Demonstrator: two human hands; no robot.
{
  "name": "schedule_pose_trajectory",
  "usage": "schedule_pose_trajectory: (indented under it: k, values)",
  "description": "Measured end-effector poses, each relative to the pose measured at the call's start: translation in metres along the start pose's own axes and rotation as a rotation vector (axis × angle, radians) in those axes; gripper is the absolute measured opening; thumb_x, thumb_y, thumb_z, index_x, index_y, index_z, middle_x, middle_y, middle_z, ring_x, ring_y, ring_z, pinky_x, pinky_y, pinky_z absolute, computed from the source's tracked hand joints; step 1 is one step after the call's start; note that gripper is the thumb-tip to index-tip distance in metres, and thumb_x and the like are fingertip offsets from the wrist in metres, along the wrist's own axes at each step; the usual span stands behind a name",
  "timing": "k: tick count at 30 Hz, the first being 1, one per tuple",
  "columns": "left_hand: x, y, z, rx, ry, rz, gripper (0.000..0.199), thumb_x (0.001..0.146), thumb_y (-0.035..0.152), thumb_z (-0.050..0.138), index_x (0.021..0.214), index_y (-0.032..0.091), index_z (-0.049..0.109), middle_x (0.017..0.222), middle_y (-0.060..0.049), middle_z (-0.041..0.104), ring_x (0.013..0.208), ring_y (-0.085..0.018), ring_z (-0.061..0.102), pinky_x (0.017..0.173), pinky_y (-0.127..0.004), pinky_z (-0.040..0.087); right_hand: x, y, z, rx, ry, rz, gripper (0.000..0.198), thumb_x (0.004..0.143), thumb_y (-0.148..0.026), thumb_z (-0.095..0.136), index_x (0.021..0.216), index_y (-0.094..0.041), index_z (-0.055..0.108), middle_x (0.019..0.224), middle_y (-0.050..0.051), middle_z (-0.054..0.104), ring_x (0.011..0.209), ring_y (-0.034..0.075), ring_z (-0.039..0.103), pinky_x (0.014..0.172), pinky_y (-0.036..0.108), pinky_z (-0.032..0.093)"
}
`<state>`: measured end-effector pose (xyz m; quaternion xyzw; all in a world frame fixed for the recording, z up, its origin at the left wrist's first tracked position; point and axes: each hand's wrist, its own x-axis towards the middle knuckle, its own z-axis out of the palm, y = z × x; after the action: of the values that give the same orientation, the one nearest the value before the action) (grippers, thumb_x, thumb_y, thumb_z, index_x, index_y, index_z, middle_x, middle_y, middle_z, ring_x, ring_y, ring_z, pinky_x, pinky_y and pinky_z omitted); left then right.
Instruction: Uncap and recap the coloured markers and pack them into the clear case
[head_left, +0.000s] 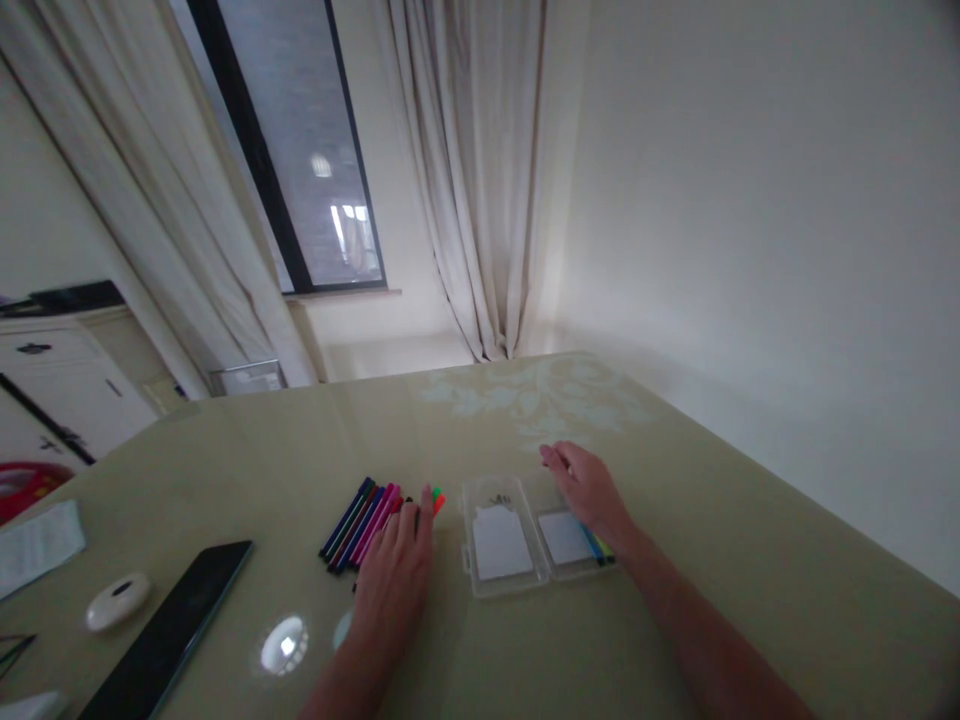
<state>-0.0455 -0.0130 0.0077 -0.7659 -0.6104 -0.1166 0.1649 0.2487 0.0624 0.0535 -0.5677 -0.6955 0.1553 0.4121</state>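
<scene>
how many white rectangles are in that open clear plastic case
2: one white rectangle in the left half of the clear plastic case, another in the right half, beside the blue pen. The right hand covers some of that half, so more could be hidden.

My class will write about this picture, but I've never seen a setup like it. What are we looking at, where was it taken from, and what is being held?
There is no machine: these are a person's bare hands, seen by a camera worn on that person's head, looking forward and down. On the table the left hand is at a row of coloured pens; whether it grips one is hidden. The right hand, fingers curled, is over the right half of an open clear case, where blue and yellow pens lie. I can't tell if it holds anything. Further left are a flat black device and a white oval thing.
</scene>
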Motion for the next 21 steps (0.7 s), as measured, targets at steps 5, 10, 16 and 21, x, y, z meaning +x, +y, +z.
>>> schedule_pose_trajectory:
  k: [5,10,16,21]
  values:
    - [0.004,-0.013,-0.003,0.112,-0.089,-0.049,0.054,0.092,-0.002,0.045,0.139,0.018,0.064,0.138,-0.019,0.064,0.124,-0.034,0.062,0.098,-0.048,0.054,0.01,0.044,-0.006,-0.306,-0.121,0.057,0.054,0.105,-0.05,0.038,0.068,-0.021,0.064,0.073,0.007,0.069,0.07,0.02,0.061,0.066,0.03,0.036]
    - [0.004,0.004,-0.015,-0.173,-0.023,0.146,0.041,0.103,0.025,0.051,0.143,0.023,0.06,0.138,-0.013,0.066,0.126,-0.03,0.061,0.107,-0.05,0.05,0.006,0.046,0.007,-0.443,-0.116,-0.052,0.05,0.105,-0.047,0.041,0.066,-0.021,0.06,0.074,0.007,0.066,0.071,0.019,0.059,0.066,0.03,0.035]
    - [-0.006,0.03,-0.014,-0.429,-0.099,0.434,0.05,0.097,0.05,0.064,0.143,0.031,0.057,0.148,-0.006,0.061,0.133,-0.028,0.058,0.11,-0.048,0.048,0.004,0.041,0.011,-0.457,-0.08,-0.045,0.048,0.103,-0.048,0.04,0.065,-0.022,0.053,0.071,0.005,0.062,0.067,0.019,0.054,0.063,0.031,0.032]
    - [-0.005,0.033,-0.009,-0.439,-0.147,0.353,0.038,0.101,0.043,0.061,0.138,0.033,0.062,0.143,-0.003,0.065,0.128,-0.026,0.061,0.108,-0.047,0.049,0.007,0.042,0.007,-0.301,-0.034,0.062,0.057,0.1,-0.061,0.038,0.058,-0.023,0.044,0.056,0.0,0.047,0.057,0.016,0.044,0.059,0.031,0.025]
